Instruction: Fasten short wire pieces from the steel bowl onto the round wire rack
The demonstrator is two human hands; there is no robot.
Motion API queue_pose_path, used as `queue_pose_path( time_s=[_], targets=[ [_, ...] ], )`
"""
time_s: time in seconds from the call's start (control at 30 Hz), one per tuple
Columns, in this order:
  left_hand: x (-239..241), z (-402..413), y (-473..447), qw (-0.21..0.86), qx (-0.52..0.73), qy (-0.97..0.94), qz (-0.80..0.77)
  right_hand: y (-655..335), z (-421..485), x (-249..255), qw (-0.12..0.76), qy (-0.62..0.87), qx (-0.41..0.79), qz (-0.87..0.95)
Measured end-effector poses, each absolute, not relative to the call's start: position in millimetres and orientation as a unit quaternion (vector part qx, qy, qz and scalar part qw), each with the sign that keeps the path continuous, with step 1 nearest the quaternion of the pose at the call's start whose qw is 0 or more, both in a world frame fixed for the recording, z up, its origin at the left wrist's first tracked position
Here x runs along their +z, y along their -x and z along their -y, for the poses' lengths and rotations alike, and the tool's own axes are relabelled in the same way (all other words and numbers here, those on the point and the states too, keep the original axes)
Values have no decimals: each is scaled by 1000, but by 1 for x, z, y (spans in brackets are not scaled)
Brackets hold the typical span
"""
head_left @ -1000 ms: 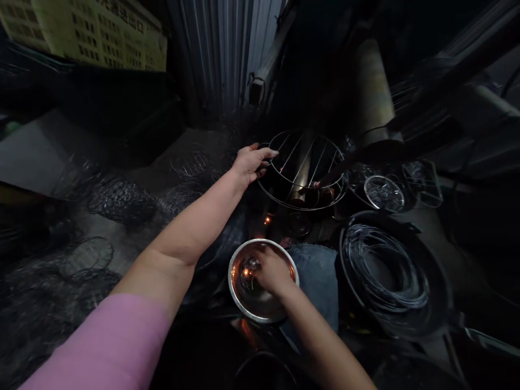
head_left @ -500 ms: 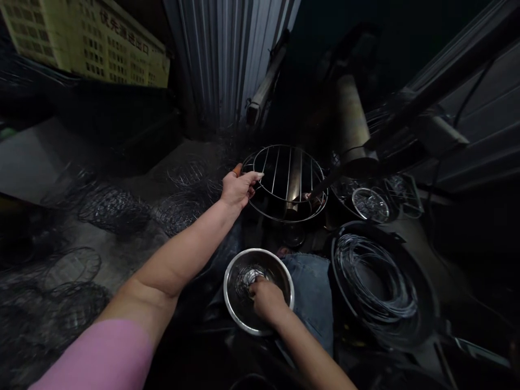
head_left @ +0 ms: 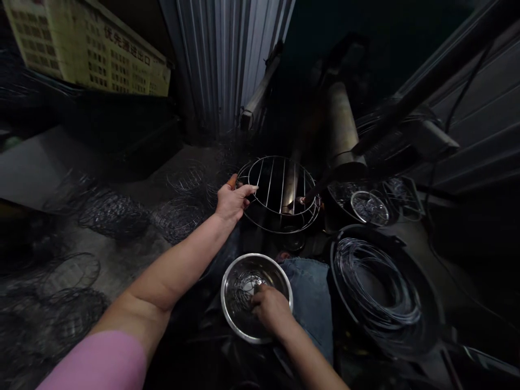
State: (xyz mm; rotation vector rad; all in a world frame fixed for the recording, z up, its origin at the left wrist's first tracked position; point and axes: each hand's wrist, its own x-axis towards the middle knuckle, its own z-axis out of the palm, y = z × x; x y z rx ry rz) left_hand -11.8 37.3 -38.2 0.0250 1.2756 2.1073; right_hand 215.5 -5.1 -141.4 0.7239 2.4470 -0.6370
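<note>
My left hand (head_left: 233,199) grips the left rim of a round wire rack (head_left: 280,195), a ring with parallel bars that sits against a dark machine arm. My right hand (head_left: 271,310) reaches into a shiny steel bowl (head_left: 233,281) on my lap, fingers curled among small wire pieces; what they pinch is too small to make out. A blue denim knee (head_left: 312,287) shows beside the bowl.
A large dark tub (head_left: 426,303) holding coiled wire rings (head_left: 377,281) stands at the right. A smaller dish of wire (head_left: 369,207) sits behind it. Heaps of finished wire frames (head_left: 114,214) lie on the floor at left. Corrugated metal wall (head_left: 227,59) behind.
The orange glow in the bowl is gone. My left hand has slid from over the rack's bars to its left rim and closed on it. My right hand stays in the bowl.
</note>
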Motion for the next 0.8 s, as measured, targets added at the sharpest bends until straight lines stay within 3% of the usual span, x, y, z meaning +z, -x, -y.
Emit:
queue_pose_path(
  time_s=[0.23, 0.37, 0.43, 0.53, 0.67, 0.8],
  targets=[
    [-34, -36, 5, 334, 823, -21, -460, -233, -10, -112, 188, -276, -321, -886],
    [-34, -39, 3, 322, 828, -15, -458, -237, -9, -108, 234, -233, -307, -893],
    [-35, -40, 4, 318, 830, -8, -459, -239, -15, -107, 209, -241, -366, -874],
    [-36, -43, 5, 319, 832, -8, -455, -238, -38, -97, -3, -289, -486, -825],
    [-36, -48, 3, 329, 829, -6, -452, -216, -76, -67, -349, -360, -497, -708],
    [-36, -51, 0, 333, 831, -5, -446, -185, -91, -53, -502, -378, -461, -626]
  ],
)
